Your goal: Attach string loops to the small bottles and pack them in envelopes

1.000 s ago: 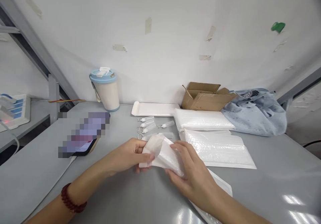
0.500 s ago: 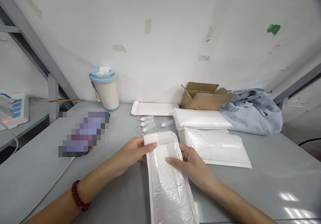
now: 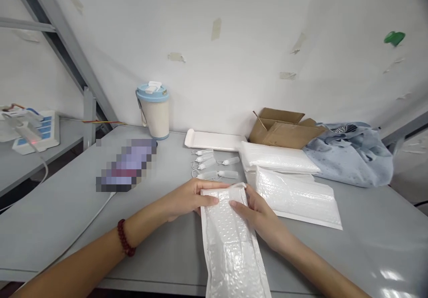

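A white bubble mailer [image 3: 230, 249] hangs between my hands over the table's front edge, its narrow top end pointing away from me. My left hand [image 3: 192, 197] grips the top left corner, thumb on the front face and fingers behind. On the right edge my right hand [image 3: 259, 211] pinches it, thumb across the bubbled face. The top flap bends back at the upper edge, partly behind my fingers. Just beyond lie several small clear plastic bottles [image 3: 205, 162] with white tips. To the right, more white bubble mailers [image 3: 297, 195] lie in a pile.
Along the wall stand a cream tumbler [image 3: 157, 115] with a blue lid, a flat white padded envelope [image 3: 216, 140], an open cardboard box [image 3: 287, 131] and a bundle of light blue cloth [image 3: 354, 157]. A blurred phone [image 3: 129, 164] with a cable lies left; a power strip [image 3: 42, 133] sits farther left.
The mailer's top flap, flat and facing up before, is now folded back. My left fingers have moved across the top edge. The view has shifted left, and more of the bottles show.
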{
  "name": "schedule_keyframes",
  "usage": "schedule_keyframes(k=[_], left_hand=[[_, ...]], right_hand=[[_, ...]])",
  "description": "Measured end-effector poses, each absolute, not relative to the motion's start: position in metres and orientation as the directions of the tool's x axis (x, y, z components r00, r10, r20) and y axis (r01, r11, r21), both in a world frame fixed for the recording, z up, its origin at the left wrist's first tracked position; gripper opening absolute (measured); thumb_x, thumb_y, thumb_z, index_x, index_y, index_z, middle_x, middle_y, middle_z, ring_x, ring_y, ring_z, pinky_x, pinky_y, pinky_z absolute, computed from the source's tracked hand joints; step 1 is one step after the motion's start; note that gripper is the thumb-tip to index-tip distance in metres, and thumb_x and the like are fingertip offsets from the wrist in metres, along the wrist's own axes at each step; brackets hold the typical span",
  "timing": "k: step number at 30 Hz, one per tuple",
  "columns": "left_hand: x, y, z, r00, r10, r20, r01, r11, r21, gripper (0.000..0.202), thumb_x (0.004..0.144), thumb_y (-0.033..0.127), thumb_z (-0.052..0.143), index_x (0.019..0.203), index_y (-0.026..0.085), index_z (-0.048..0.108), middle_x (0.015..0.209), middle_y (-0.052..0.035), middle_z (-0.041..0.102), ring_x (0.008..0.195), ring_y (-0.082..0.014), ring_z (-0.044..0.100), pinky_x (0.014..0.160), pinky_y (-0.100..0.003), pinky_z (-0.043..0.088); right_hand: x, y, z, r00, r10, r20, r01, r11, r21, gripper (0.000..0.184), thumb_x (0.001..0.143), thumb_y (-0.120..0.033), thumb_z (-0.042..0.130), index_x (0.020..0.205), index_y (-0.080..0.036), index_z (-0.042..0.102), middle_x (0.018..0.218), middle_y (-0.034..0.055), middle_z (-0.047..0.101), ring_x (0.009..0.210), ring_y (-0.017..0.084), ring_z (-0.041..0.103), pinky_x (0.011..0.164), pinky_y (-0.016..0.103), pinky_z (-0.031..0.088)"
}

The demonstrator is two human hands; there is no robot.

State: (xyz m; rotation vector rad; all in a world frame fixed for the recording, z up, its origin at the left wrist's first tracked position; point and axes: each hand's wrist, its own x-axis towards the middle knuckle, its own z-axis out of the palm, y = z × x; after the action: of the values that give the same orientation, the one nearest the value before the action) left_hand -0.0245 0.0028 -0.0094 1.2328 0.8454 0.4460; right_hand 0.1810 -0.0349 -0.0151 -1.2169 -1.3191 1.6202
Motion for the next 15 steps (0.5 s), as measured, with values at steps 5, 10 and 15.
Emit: schedule_keyframes(k=[5,10,15], left_hand=[[-0.0259,0.0033,-0.0047,0.610,0.706,-0.359,0.192,0.309,0.932,0.027,0.075,0.026,0.068,0.102,0.023,0.072,0.085,-0.0019,0.070,0.079,-0.0159,0.062,0.065,-0.023,0.048],[-0.0304,0.0041,-0.0002,0.766,0.573,-0.290,-0.025,0.477,0.879,0.040,0.068,0.023,0.075,0.107,0.019,0.069,0.086,-0.0023,0.070,0.080,-0.0148,0.063,0.074,-0.025,0.050],[-0.0296,0.0047,-0.0020,0.779,0.613,-0.131,-0.186,0.425,0.886,0.037,0.069,0.028,0.076,0.104,0.016,0.068,0.099,-0.0064,0.071,0.095,-0.0185,0.063,0.085,-0.029,0.049]], right_hand=[[0.1820,-0.0320,-0.0185,-0.303,0.913,-0.274,0.079,-0.263,-0.962,0.041,0.078,-0.043,0.063,0.107,-0.023,0.043,0.056,-0.0078,0.049,0.049,0.011,0.046,0.048,0.023,0.035],[0.1840,-0.0292,-0.0139,-0.232,0.928,-0.293,0.177,-0.255,-0.950,0.025,0.077,-0.041,0.059,0.090,-0.020,0.058,0.067,-0.0020,0.057,0.057,0.012,0.050,0.052,0.024,0.037],[0.1856,-0.0302,-0.0093,-0.297,0.909,-0.292,0.230,-0.229,-0.946,0.040,0.086,-0.043,0.040,0.092,-0.015,0.068,0.090,0.0085,0.067,0.082,0.022,0.062,0.071,0.032,0.046]])
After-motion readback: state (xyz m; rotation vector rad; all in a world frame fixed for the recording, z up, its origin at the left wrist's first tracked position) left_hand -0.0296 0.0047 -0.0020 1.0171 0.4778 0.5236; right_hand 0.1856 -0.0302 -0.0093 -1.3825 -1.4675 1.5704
